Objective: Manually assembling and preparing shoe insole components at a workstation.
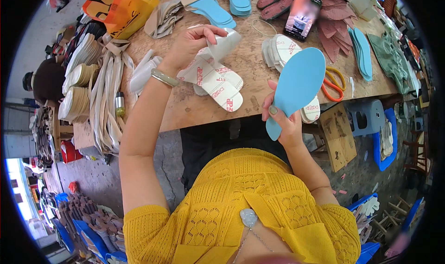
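"What sits nearest on your feed?"

"The yellow knit top [232,194], on the near side of the blue insole [301,81]. I'll place everything by that insole."

"Fine. And who has the insole?"

"The right hand [289,128]. I see it clamped close to the narrow end, thumb across the blue face, the broad end tipped up and away, over the near edge of the wooden table [185,110]."

"Are the hands together?"

"No, well apart. I've got the left hand [187,48] off to the insole's left, fingers pinched on a curled translucent film [225,44]."

"Anything under that film?"

"White pieces [222,90] with red print, crossed over each other on the table, left of the insole. I can't tell whether the film touches them."

"And around the insole itself?"

"Orange and yellow loop handles [341,96] just to its right, and a white stack [282,46] partly hidden behind it."

"Farther out?"

"Beyond the insole I have a lit phone [302,16], with dusky-red pieces [333,37] to its right. Far left of the insole, past some blue stacked insoles [211,11], stands an orange bag [123,9]."
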Motion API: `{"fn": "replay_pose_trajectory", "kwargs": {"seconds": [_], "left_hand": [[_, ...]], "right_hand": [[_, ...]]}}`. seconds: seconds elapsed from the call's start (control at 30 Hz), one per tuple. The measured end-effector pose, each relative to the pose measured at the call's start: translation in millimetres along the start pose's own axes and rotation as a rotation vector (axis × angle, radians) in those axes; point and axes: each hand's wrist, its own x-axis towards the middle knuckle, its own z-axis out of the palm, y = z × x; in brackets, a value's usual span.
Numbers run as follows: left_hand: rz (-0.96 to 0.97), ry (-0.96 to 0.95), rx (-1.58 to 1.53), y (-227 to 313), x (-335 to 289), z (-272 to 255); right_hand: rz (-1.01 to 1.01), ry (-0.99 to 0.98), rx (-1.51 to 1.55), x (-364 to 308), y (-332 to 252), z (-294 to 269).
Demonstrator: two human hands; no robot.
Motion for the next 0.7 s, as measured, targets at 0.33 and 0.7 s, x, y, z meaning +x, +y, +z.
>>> {"fn": "replay_pose_trajectory", "kwargs": {"seconds": [0.33,0.7], "left_hand": [[0.052,-0.023,-0.239,2.5,-14.7,-26.3],[0.085,0.307,0.336,-33.4,4.0,-156.5]], "right_hand": [[0.023,0.004,0.092,29.3,17.8,-2.8],[0.088,-0.048,0.183,36.7,19.4,-8.7]]}}
